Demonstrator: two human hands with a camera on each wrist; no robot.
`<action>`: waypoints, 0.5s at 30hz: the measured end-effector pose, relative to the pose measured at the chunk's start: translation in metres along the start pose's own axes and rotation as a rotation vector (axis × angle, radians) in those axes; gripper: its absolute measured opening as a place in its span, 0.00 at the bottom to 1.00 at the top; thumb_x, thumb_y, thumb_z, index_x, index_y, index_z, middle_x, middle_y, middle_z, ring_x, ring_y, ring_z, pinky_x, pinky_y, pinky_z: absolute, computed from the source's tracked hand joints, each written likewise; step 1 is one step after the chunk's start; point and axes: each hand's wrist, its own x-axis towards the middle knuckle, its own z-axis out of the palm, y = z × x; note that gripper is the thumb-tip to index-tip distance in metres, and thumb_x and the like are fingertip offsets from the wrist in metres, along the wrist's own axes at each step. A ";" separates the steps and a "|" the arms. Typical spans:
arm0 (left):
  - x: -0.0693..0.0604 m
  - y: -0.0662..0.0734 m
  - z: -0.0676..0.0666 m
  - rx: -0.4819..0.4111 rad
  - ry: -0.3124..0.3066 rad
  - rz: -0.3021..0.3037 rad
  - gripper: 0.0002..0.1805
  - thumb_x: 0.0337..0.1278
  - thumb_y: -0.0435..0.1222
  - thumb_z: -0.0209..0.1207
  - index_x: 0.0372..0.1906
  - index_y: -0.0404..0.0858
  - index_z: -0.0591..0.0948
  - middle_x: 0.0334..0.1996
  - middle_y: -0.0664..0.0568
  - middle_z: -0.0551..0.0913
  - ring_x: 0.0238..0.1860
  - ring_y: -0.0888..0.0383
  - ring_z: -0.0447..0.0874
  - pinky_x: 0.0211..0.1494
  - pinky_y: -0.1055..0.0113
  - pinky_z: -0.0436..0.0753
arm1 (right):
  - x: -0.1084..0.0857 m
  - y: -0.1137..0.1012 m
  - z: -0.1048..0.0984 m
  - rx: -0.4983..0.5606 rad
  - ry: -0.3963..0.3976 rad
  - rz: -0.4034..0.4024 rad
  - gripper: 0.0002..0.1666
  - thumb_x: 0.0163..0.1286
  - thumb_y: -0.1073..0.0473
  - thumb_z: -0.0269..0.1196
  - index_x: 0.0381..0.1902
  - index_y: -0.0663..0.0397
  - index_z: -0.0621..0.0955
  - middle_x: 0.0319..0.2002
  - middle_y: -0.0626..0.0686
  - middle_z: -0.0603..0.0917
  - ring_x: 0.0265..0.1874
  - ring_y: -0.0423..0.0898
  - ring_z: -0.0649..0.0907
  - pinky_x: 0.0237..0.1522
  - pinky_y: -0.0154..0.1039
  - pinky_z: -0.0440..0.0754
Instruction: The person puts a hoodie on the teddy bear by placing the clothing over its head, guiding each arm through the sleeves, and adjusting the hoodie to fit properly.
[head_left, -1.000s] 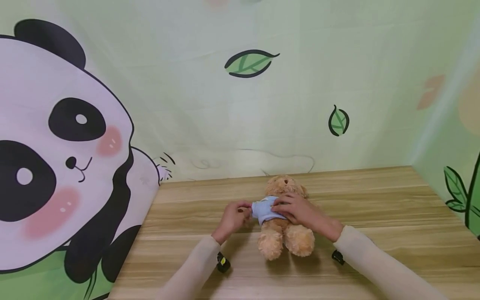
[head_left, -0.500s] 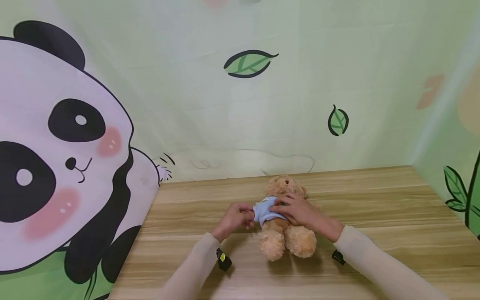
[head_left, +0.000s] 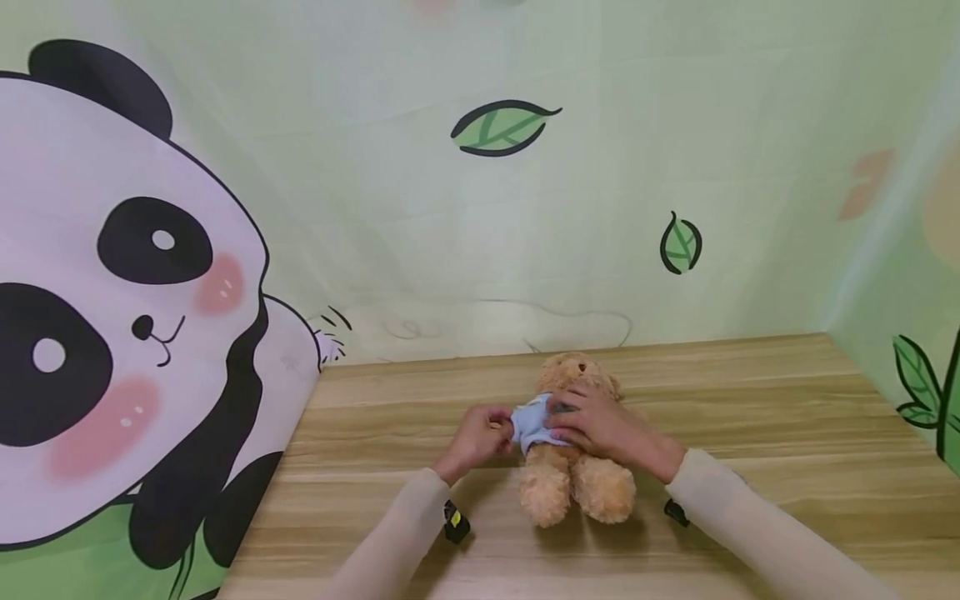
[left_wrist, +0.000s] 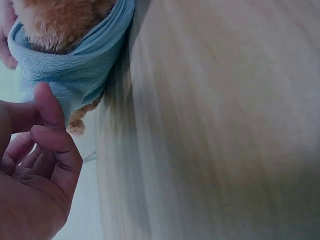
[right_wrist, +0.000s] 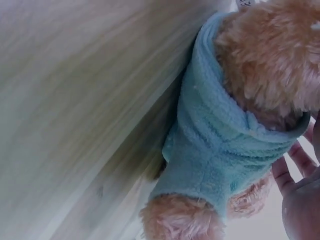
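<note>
A tan teddy bear (head_left: 576, 487) lies on its back on the wooden table, head toward the wall. It wears a light blue shirt (head_left: 534, 421), whose hem lies loose around the body in the right wrist view. At the sleeve on the left side of the picture, my left hand (head_left: 480, 437) pinches the cloth between thumb and finger; in the left wrist view, the curled fingers (left_wrist: 50, 110) meet the blue cloth. My right hand (head_left: 600, 425) rests across the shirt's front, its fingers spread and relaxed, covering part of the belly.
Bare wood-grain table (head_left: 360, 467) surrounds the bear. Behind it rises a pale green backdrop (head_left: 360, 208) printed with a panda and leaves. Small black devices, one bearing a yellow mark (head_left: 455, 518), sit at both wrists.
The left hand shifts slightly right with the sleeve, its fingers regripping at the sleeve edge. The bear drifts slightly right too. The right hand stays on the shirt.
</note>
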 end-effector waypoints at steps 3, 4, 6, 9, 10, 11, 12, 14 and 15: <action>0.000 0.001 0.000 0.061 0.008 0.029 0.12 0.58 0.23 0.52 0.44 0.27 0.82 0.30 0.45 0.83 0.19 0.57 0.82 0.24 0.70 0.81 | 0.003 -0.001 0.001 0.055 0.020 0.012 0.05 0.61 0.58 0.68 0.36 0.50 0.86 0.43 0.51 0.86 0.46 0.50 0.83 0.50 0.47 0.80; 0.000 0.001 0.000 0.077 0.010 0.035 0.12 0.58 0.23 0.52 0.44 0.28 0.82 0.31 0.45 0.84 0.19 0.55 0.83 0.24 0.69 0.81 | 0.004 -0.001 0.001 0.070 0.023 0.016 0.05 0.61 0.58 0.68 0.35 0.50 0.86 0.42 0.51 0.86 0.45 0.49 0.83 0.50 0.47 0.80; 0.000 0.000 0.000 0.101 0.013 0.050 0.11 0.59 0.23 0.52 0.44 0.28 0.82 0.31 0.43 0.84 0.20 0.50 0.84 0.24 0.67 0.82 | 0.005 -0.002 0.003 0.074 0.025 0.024 0.07 0.61 0.58 0.69 0.38 0.51 0.85 0.40 0.49 0.86 0.44 0.48 0.84 0.49 0.47 0.81; -0.001 0.001 0.000 0.129 0.014 0.068 0.10 0.60 0.24 0.52 0.42 0.28 0.82 0.32 0.42 0.84 0.21 0.47 0.85 0.24 0.66 0.82 | 0.006 -0.002 0.003 0.028 0.004 0.021 0.13 0.62 0.56 0.69 0.45 0.50 0.85 0.42 0.49 0.86 0.45 0.49 0.83 0.50 0.48 0.80; -0.002 0.001 0.000 0.137 0.013 0.071 0.09 0.61 0.24 0.53 0.42 0.28 0.82 0.32 0.42 0.84 0.20 0.48 0.85 0.24 0.67 0.82 | 0.005 -0.003 0.004 0.003 -0.009 0.017 0.16 0.62 0.55 0.69 0.48 0.49 0.85 0.44 0.49 0.86 0.46 0.49 0.83 0.51 0.48 0.80; -0.002 0.001 0.000 0.142 0.011 0.079 0.09 0.61 0.24 0.53 0.41 0.28 0.82 0.32 0.42 0.84 0.20 0.49 0.84 0.23 0.67 0.82 | 0.005 -0.003 0.004 -0.029 -0.021 0.013 0.18 0.62 0.54 0.69 0.50 0.48 0.85 0.45 0.50 0.86 0.48 0.50 0.82 0.52 0.50 0.80; -0.002 0.002 0.000 0.149 0.012 0.071 0.08 0.61 0.25 0.53 0.41 0.29 0.82 0.32 0.42 0.84 0.19 0.51 0.84 0.23 0.68 0.81 | 0.004 -0.003 0.004 -0.054 -0.034 0.011 0.20 0.62 0.53 0.68 0.52 0.46 0.85 0.47 0.50 0.86 0.50 0.51 0.82 0.53 0.51 0.79; -0.003 0.002 0.000 0.153 0.015 0.058 0.07 0.62 0.25 0.54 0.41 0.29 0.81 0.32 0.43 0.84 0.18 0.56 0.82 0.22 0.70 0.80 | 0.002 -0.004 0.004 -0.097 -0.063 0.006 0.21 0.63 0.52 0.68 0.54 0.44 0.84 0.52 0.50 0.85 0.54 0.53 0.81 0.57 0.54 0.77; -0.003 0.001 0.000 0.153 0.017 0.053 0.07 0.62 0.25 0.54 0.40 0.29 0.81 0.32 0.43 0.84 0.18 0.58 0.82 0.22 0.71 0.79 | 0.002 -0.004 0.004 -0.115 -0.076 0.005 0.21 0.64 0.51 0.67 0.55 0.43 0.84 0.54 0.50 0.84 0.56 0.53 0.80 0.58 0.55 0.76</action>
